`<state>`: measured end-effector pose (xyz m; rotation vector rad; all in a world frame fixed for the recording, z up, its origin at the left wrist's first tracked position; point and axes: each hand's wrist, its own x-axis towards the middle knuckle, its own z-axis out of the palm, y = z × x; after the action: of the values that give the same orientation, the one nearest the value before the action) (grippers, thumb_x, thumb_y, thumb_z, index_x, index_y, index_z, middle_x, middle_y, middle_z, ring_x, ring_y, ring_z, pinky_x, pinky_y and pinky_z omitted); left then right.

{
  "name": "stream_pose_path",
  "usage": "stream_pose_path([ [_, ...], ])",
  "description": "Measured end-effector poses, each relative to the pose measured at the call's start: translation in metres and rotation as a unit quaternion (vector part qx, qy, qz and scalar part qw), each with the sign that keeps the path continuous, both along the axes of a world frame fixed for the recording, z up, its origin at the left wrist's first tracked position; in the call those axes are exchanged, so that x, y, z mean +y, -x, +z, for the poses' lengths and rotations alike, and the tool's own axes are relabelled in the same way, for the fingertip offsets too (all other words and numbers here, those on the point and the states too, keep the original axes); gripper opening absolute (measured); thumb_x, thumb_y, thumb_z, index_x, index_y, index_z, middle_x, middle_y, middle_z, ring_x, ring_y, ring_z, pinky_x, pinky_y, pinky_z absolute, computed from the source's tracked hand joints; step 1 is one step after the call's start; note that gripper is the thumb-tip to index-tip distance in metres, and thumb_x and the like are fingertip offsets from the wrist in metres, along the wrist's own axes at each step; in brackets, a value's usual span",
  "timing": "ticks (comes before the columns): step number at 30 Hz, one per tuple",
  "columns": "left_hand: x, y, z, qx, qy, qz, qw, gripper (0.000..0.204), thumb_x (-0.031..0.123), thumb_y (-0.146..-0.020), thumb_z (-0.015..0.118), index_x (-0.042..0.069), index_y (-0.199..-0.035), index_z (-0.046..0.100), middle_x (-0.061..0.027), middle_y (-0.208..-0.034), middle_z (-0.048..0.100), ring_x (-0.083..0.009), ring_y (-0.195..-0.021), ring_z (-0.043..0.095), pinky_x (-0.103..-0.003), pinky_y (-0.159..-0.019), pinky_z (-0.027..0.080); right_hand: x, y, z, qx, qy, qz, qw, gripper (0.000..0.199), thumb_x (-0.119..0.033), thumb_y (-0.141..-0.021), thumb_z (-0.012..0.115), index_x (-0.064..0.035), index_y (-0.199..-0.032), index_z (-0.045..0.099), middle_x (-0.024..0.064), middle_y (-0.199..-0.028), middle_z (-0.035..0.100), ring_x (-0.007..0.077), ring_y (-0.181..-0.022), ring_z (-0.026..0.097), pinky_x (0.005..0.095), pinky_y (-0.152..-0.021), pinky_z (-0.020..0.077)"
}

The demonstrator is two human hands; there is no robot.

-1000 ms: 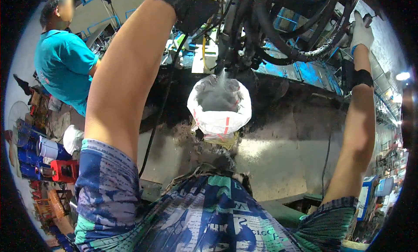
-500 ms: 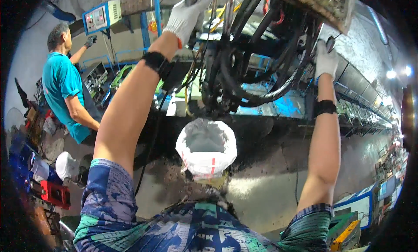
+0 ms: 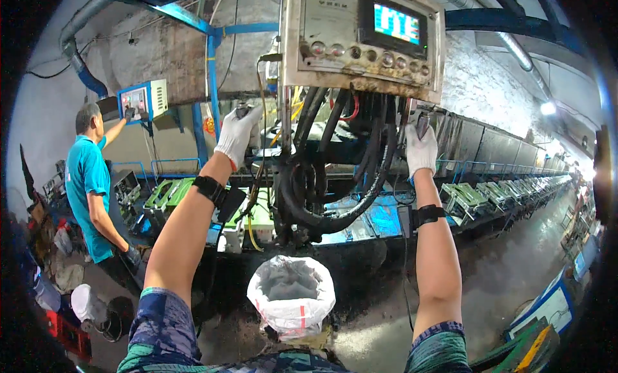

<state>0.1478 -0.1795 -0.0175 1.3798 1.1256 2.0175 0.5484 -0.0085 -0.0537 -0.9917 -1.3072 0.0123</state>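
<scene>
Fingers on the left hand and right hand look curled round 2 dark grips below the control box. Probably heavy and stiff, so I'd stick with those 2 grips, not the bendier black hoses.

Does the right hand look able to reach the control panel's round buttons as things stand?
Probably yes: the right hand appears below the control panel, near its lower right corner, and nothing visible covers the round buttons, though it may need to release the dark handle it seems to hold.
</scene>
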Motion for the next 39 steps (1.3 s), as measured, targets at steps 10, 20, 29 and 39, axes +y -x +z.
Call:
stream_pose_path([
  [10,0.001,0.004,-0.001,0.015,0.006,0.029,0.999,0.024,0.026,-0.103,0.068,0.016,-0.085,0.055,0.0065,-0.066,0.047,-0.0071,-0.054,0.041,-0.028,-0.05,0.032,-0.022,0.005,0.005,0.019,0.024,0.023,0.999,0.045,-0.044,-0.096,0.069,-0.0028,-0.114,0.064,0.0268,-0.108,0.073,0.049,-0.107,0.068,0.0525,-0.092,0.052],
  [20,-0.001,0.002,-0.003,0.002,0.008,0.032,0.999,0.021,0.025,-0.105,0.065,0.015,-0.089,0.057,0.007,-0.066,0.046,-0.0069,-0.053,0.04,-0.027,-0.049,0.03,-0.025,0.002,0.004,0.016,0.033,0.049,0.998,0.049,-0.044,-0.097,0.068,0.001,-0.116,0.064,0.0262,-0.107,0.072,0.0484,-0.106,0.067,0.0504,-0.092,0.052],
  [29,-0.006,-0.001,-0.003,0.006,0.019,0.039,0.999,0.022,0.028,-0.105,0.066,0.015,-0.09,0.058,0.0071,-0.065,0.049,-0.0073,-0.052,0.044,-0.027,-0.048,0.034,-0.043,-0.002,0.007,0.082,-0.031,0.054,0.995,0.049,-0.041,-0.094,0.072,-0.0039,-0.124,0.063,0.022,-0.113,0.072,0.0421,-0.107,0.07,0.048,-0.098,0.0521],
  [39,-0.003,0.002,-0.004,-0.008,0.012,0.031,0.999,0.016,0.025,-0.102,0.069,0.014,-0.094,0.061,0.0073,-0.069,0.05,-0.0057,-0.054,0.044,-0.026,-0.048,0.034,-0.084,-0.013,0.137,-0.046,-0.365,-0.043,0.929,0.022,-0.02,-0.095,0.069,-0.0151,-0.116,0.075,0.0128,-0.131,0.064,0.032,-0.121,0.062,0.0461,-0.108,0.0482],
])
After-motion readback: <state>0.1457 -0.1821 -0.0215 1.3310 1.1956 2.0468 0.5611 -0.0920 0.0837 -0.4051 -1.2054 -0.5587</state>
